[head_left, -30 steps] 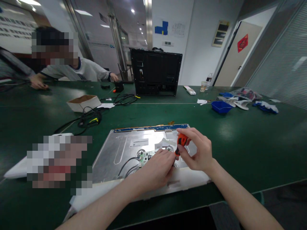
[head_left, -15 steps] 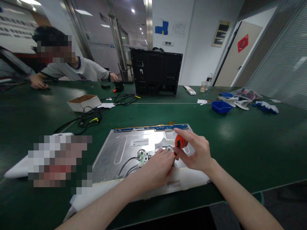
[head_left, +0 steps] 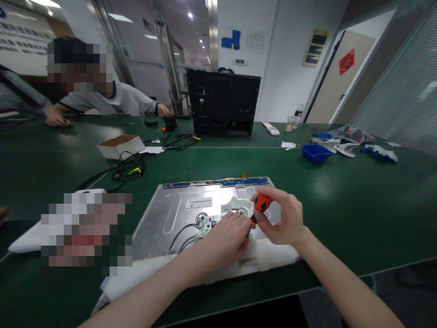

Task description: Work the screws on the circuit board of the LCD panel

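Note:
My right hand point(head_left: 285, 216) pinches the handle of an orange and black screwdriver point(head_left: 262, 202), which tilts down toward my left hand. My left hand point(head_left: 234, 232) lies over a small green circuit board point(head_left: 206, 222), its fingers curled by the screwdriver's lower end. What those fingers hold, and the screwdriver's tip, are hidden. Under both hands lies a silver metal display panel point(head_left: 157, 228). A blue circuit strip point(head_left: 205, 183) runs along its far edge, and black cables point(head_left: 177, 234) lead from the board. White foam sheeting point(head_left: 276, 253) covers the near edge.
A black monitor housing point(head_left: 223, 102) stands upright across the green table. At left are a cardboard box point(head_left: 121, 148), coiled cables point(head_left: 128, 171) and a partly blurred white packet point(head_left: 27, 239). A blue tray point(head_left: 316, 153) sits right. Another person point(head_left: 119, 98) sits far left.
My right hand and the screwdriver handle have shifted slightly right, so the handle leans more. My left hand stays nearly still. A blurred skin-coloured shape has appeared at the far left edge.

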{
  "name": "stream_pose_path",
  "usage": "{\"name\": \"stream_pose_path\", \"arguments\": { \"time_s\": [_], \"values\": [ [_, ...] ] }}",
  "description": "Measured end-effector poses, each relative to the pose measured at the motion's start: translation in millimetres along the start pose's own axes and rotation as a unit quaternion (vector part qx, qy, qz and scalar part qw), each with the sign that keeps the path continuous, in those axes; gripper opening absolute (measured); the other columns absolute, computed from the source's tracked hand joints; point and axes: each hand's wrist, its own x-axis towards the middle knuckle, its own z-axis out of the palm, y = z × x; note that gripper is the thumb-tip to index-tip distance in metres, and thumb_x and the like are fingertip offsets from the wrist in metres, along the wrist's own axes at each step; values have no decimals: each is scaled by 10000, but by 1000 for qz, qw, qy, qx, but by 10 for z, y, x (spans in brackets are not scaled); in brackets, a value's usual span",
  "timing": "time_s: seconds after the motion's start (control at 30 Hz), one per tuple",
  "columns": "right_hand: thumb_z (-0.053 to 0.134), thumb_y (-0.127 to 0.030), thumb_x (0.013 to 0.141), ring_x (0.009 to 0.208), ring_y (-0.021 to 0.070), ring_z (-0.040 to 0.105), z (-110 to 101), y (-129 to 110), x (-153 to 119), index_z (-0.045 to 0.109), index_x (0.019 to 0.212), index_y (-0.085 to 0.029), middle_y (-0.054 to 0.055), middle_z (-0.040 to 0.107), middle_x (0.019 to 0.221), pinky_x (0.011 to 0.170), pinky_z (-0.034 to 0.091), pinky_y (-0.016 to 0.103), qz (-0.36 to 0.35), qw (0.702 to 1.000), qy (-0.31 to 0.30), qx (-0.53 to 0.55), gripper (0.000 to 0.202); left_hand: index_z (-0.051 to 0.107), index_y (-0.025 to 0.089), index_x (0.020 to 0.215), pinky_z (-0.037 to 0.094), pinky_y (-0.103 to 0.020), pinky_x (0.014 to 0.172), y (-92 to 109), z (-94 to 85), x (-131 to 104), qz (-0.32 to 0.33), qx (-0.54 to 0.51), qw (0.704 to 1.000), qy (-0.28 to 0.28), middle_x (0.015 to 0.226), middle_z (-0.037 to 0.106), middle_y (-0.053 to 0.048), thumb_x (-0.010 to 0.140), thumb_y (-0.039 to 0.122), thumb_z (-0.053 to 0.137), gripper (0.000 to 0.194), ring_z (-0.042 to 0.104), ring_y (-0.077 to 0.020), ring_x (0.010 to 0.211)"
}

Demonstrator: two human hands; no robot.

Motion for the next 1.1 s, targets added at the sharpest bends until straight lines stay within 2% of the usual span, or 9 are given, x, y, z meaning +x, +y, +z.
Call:
{"name": "stream_pose_path", "arguments": {
  "time_s": [0.4, 0.77, 1.0, 1.1],
  "values": [
    [582, -151, 849, 601, 156, 684, 2, -10, 24, 527, 1258, -193, 9, 712, 763, 520, 583, 258, -12, 1000, -14, -6, 415, 556, 156, 1052, 430, -448, 1006, 17, -26, -7, -2, 4, 1000, -15, 1123, 664, -119, 862, 71, 533, 210, 595, -276, 1067],
    [589, -147, 857, 589, 139, 640, -1, -3, 26, 518, 1299, -205, 0, 697, 774, 513, 556, 234, -14, 1000, -23, 3, 451, 559, 164, 1005, 450, -439, 978, 14, -20, -5, -5, 3, 1000, -9, 1057, 672, -102, 850, 67, 556, 183, 614, -273, 1005],
    [589, -136, 852, 764, 164, 658, -12, -3, 30, 591, 1262, -220, 74, 653, 1005, 556, 583, 259, -5, 1000, -14, 18, 419, 539, 171, 972, 489, -405, 903, -2, 19, -8, 0, -1, 1000, 12, 1015, 661, -92, 842, 68, 558, 168, 621, -260, 946],
    [545, -108, 837, 737, 160, 647, -20, -11, 21, 565, 1305, -194, 89, 671, 1031, 534, 573, 256, -6, 999, -20, 41, 476, 534, 173, 940, 496, -395, 871, 12, 11, -11, -3, 0, 1000, 11, 974, 654, -85, 846, 76, 550, 136, 622, -252, 896]
  ]
}}
